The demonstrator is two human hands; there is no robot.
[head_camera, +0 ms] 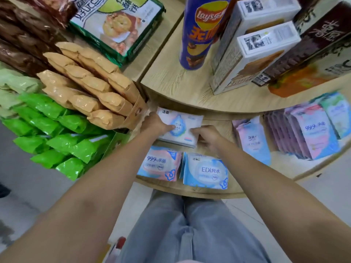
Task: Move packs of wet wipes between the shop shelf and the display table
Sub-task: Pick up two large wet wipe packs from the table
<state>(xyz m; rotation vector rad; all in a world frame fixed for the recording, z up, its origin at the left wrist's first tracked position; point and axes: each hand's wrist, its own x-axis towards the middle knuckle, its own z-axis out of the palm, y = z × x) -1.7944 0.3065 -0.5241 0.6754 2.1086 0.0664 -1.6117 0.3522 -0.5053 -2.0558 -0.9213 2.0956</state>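
Wipes pack [180, 128] sits at the curved wooden table [190, 192], pale floor [28, 177] below.

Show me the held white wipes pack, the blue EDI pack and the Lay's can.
white wipes pack [180, 122], head view, blue drop print.
blue EDI pack [209, 170], head view, front label.
Lay's can [201, 35], head view, printed side.

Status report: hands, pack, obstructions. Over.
Left hand, right hand both grip white plastic wipes pack with blue drop. Pack at round wooden table's lower tier. Pink-blue pack and blue pack lie nearer, apart.
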